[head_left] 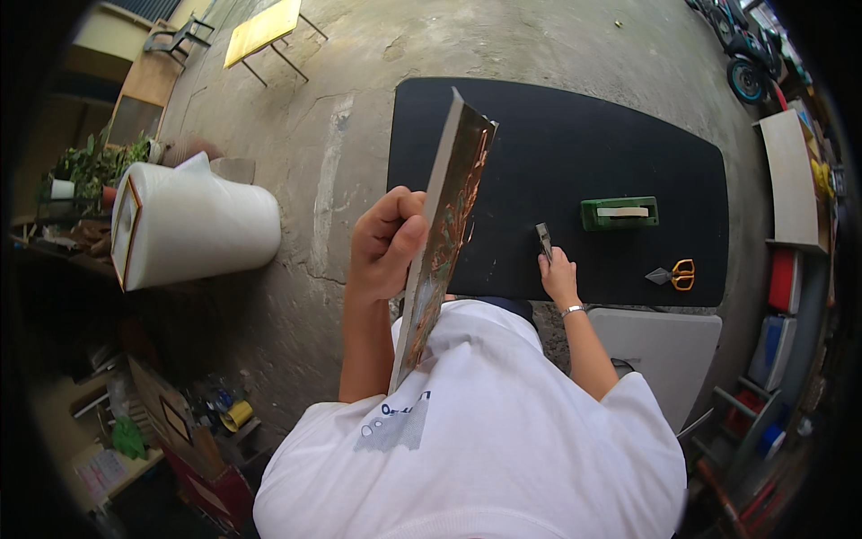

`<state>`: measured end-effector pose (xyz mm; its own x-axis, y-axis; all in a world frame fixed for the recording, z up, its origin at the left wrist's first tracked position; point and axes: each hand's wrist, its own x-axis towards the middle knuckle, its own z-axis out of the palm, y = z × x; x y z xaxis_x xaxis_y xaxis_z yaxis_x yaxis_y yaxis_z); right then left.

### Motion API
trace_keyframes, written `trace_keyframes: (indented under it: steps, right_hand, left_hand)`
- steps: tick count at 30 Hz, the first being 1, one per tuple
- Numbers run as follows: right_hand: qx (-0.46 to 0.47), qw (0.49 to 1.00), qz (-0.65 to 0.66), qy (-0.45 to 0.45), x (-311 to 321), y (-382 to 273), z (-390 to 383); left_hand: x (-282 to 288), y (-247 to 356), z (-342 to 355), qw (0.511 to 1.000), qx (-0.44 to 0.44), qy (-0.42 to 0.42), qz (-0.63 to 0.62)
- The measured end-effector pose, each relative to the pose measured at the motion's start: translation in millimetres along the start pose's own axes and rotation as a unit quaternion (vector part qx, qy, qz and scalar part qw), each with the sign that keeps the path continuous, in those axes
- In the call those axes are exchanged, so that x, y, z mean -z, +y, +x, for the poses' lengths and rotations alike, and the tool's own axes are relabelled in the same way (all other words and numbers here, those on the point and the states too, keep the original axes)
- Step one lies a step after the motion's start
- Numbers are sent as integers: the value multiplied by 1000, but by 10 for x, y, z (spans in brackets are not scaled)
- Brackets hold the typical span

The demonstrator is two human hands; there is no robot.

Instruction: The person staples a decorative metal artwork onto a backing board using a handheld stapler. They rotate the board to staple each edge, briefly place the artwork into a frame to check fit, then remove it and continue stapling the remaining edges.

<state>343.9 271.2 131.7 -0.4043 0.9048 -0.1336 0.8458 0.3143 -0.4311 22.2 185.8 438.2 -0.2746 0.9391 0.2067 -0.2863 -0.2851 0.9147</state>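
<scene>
My left hand [388, 242] is closed on the edge of a flat framed panel [453, 198], held upright and seen nearly edge-on against my chest. Its rim is pale, and the narrow visible face carries copper-coloured and greenish relief. My right hand [559, 274] rests low over the black table [503, 117], fingers wrapped round a small metal hand tool [543, 235]; its grey head pokes out beyond the fingers, and its exact kind is hard to make out. To the right of that hand sits a green tape dispenser [620, 214]. Nearer the table's right edge lie orange-handled scissors [675, 275].
A grey stool or small table [673, 346] adjoins the black table's near side. A large bundle wrapped in white foam [197, 225] stands on the left. Farther off are a yellow folding table [262, 31], a dark chair [180, 38] and a motorbike [741, 54]. Shelving lines the right.
</scene>
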Motion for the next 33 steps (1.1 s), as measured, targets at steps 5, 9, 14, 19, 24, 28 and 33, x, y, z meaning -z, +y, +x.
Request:
trace_keyframes:
  steps: [5,9,14,19,24,28,33]
  right_hand:
    - [-51,991,-57,-106,404,-51,121]
    - [-24,975,-127,-180,522,-41,254]
    - [-44,967,25,-252,576,39,453]
    - [82,977,86,-177,1912,-1071,237]
    - [267,954,-23,-130,3256,-2088,-163]
    - [293,948,-59,-113,3450,-2391,-330]
    - [277,946,-104,-129,3531,-2528,-350]
  left_hand:
    - [22,-25,-1,998,-40,-30,25]
    - [26,-36,-39,999,-24,-31,20]
    - [-32,-145,-4,998,-4,-57,-12]
    - [-58,-144,-37,994,82,-65,-1]
    - [-228,-250,15,990,85,-111,2]
    - [-317,-276,31,988,83,-128,-20]
    - [-335,-387,12,988,71,-131,-28]
